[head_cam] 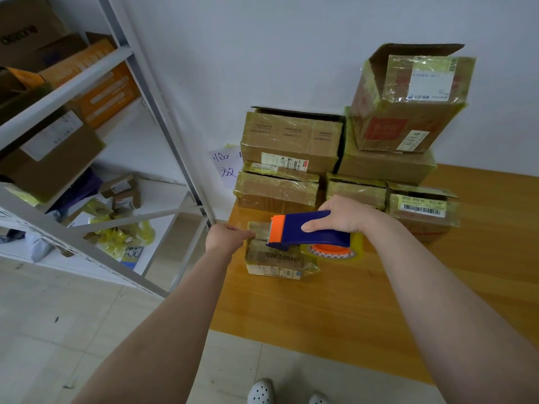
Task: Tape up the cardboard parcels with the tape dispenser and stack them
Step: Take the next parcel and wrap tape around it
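Centrally, parcel (pixel 277 258) printed "XSHE LIBRARY", left hand (pixel 226 237) grip pinching its edge, right hand (pixel 344 214) clamped round tape dispenser (pixel 306 231)

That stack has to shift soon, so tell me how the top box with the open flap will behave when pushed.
The top box sits highest, on a wider box, and looks tall for its base, so it may tip rather than slide. Glossy tape covers its sides, so probably slippery. Its flap is open, so the top may flex.

White shelving (pixel 67 91), wall note (pixel 224 167), perhaps yellow bags (pixel 125 234).
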